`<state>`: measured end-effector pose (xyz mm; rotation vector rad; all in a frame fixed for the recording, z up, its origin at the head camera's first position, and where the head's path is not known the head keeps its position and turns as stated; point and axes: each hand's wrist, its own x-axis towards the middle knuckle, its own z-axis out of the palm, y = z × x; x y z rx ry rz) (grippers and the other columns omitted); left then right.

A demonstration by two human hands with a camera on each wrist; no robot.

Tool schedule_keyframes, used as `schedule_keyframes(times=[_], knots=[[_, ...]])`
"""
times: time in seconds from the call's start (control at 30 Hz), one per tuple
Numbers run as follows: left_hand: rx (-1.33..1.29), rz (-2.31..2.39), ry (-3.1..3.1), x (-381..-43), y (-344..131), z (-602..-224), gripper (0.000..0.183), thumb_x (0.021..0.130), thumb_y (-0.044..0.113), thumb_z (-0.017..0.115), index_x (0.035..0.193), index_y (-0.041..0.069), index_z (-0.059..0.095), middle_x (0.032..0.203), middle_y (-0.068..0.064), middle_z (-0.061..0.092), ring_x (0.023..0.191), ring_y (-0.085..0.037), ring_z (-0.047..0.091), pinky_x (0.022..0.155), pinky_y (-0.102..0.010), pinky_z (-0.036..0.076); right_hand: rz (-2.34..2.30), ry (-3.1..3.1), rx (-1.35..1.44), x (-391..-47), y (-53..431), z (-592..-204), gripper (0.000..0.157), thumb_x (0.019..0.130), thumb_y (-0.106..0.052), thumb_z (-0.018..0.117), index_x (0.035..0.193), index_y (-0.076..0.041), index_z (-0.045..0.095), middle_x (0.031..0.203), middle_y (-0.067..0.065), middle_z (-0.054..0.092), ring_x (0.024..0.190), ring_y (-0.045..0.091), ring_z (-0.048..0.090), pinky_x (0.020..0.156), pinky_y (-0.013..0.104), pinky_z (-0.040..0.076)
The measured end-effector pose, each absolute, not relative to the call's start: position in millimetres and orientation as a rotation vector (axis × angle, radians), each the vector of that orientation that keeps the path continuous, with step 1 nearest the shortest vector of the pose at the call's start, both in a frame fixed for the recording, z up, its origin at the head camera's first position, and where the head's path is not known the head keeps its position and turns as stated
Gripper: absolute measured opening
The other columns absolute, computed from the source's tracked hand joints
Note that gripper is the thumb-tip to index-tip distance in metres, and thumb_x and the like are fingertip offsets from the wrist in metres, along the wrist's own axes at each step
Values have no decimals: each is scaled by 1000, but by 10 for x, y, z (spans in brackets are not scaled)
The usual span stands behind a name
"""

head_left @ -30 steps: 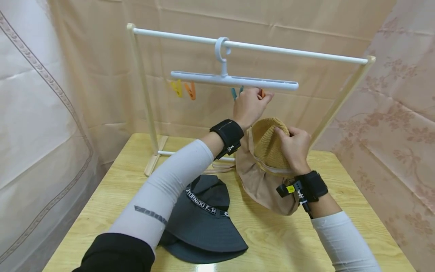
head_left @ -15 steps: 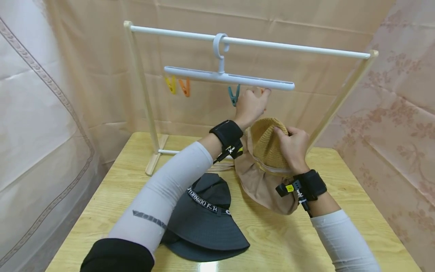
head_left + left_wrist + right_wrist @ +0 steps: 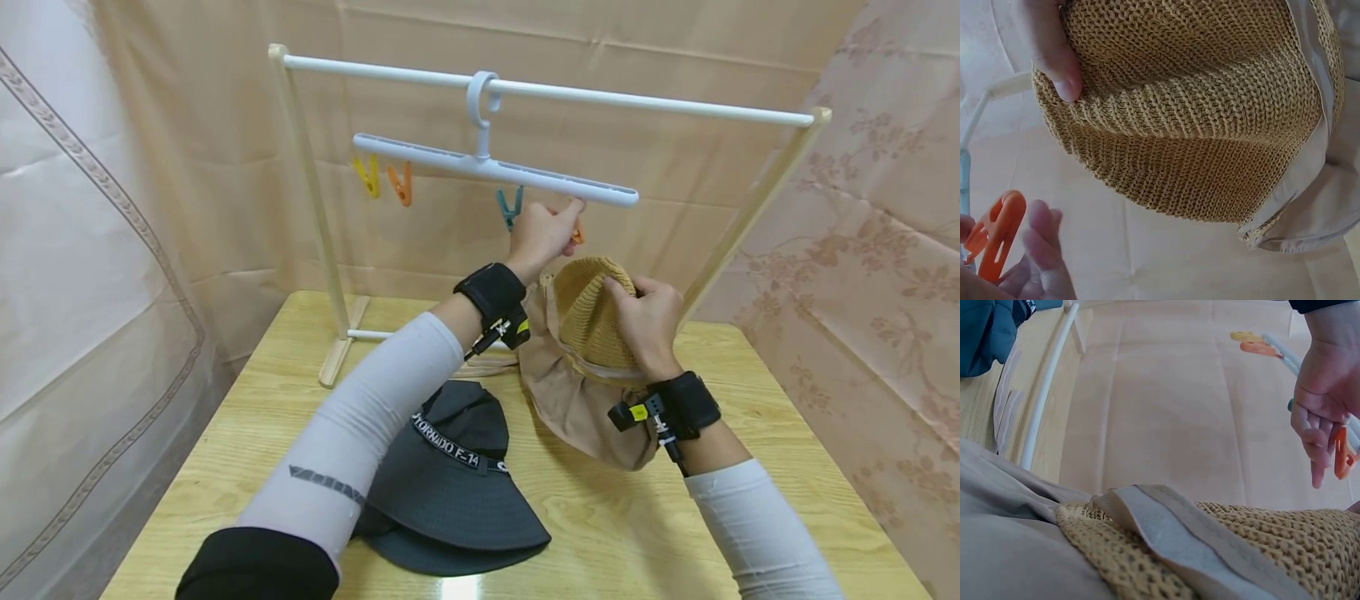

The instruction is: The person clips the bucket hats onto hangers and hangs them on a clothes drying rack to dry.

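In the head view, my left hand (image 3: 542, 235) is under the right part of a pale blue hanger (image 3: 570, 182), pinching an orange clothespin (image 3: 578, 232). The left wrist view shows this clothespin (image 3: 1004, 234) against a fingertip, the other fingers held away from it. My right hand (image 3: 651, 323) grips the edge of a tan sun hat (image 3: 588, 321) with a knitted crown, thumb pressed on the weave. The hat's soft fabric brim hangs down over the table. A teal clothespin (image 3: 510, 208) hangs just left of my left hand. My right fingers behind the weave are hidden.
The hanger hooks over the white rail (image 3: 660, 102) of a wooden-legged rack. Yellow (image 3: 367, 177) and orange clothespins (image 3: 401, 185) hang at its left end. A dark bucket hat (image 3: 457, 500) lies on the wooden table (image 3: 247, 442). Fabric drapes surround the table.
The hanger's right end has tilted down and its left end up. My left hand has shifted slightly left and down with the clothespin. My right hand and the sun hat have hardly moved.
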<state>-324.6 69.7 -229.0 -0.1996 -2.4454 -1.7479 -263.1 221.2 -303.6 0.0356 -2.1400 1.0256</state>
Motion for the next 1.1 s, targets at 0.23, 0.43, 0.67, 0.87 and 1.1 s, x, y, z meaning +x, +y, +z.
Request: schedule_keyframes(times=[0.23,0.43,0.67,0.87,1.1], knots=[[-317,-1278,-2682,-3230,606,-2236,58,98,58,38,60,18,57,50,5,41,45,-11,35,45,-24,26,1032,-2135,59,-2648,2176,-3047,37,88,-22,71,61,2,65,51,4,46,42,-1,38,41,17,25],[-389,-1470,-2699,-3243,602,-2157,51,100,48,44,74,11,69,53,5,42,47,-9,29,46,-23,23,1039,-2136,64,-2650,2166,-3046,35,88,-22,71,64,3,67,53,6,49,43,-2,38,41,17,25],[-493,-1779,-2581,-3242,599,-2137,40,101,27,49,69,6,62,58,-2,48,50,-11,36,52,-22,30,1039,-2158,83,-2641,2129,-3046,34,88,-21,71,63,3,67,54,8,50,44,1,38,42,17,25],[-572,-1833,-2546,-3236,625,-2137,28,102,18,46,79,10,60,60,-2,47,47,-9,33,48,-21,28,1029,-2171,67,-2638,2133,-3050,35,89,-21,69,64,2,65,54,7,47,44,1,38,42,17,26],[-634,-1731,-2607,-3180,675,-2043,31,105,22,38,83,10,56,68,-2,49,57,-13,40,57,-22,33,973,-2135,110,-2653,2084,-3039,30,88,-19,70,65,1,69,55,11,55,45,-2,37,45,16,26]])
